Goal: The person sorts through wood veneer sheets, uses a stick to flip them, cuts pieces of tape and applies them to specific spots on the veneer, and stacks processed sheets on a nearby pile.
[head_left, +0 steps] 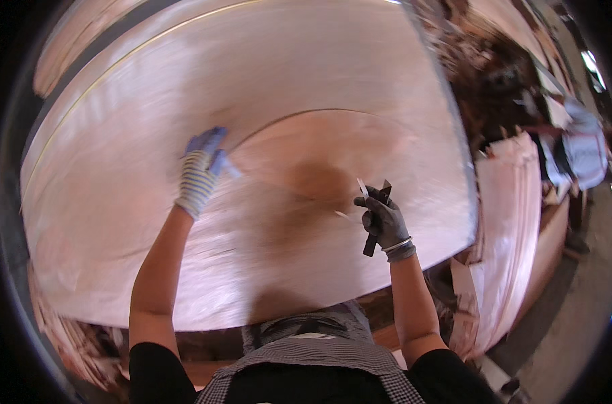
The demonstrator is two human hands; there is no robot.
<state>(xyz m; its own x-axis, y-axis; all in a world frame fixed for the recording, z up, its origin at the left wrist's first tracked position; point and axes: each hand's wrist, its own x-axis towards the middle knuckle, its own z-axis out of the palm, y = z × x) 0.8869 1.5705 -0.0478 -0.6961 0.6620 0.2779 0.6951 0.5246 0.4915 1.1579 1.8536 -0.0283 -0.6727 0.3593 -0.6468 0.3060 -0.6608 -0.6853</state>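
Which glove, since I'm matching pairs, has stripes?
The glove on the left hand: pale yellow and grey bands cross it, while the right hand wears a dark grey one without such bands.

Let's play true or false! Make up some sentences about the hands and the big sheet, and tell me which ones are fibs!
1. The left hand wears a partly striped glove. True.
2. The right hand is completely empty. False: it holds a dark object.
3. A curved dark line shows on the large pale sheet. True.
4. Long sleeves cover both forearms. False: the forearms are bare.
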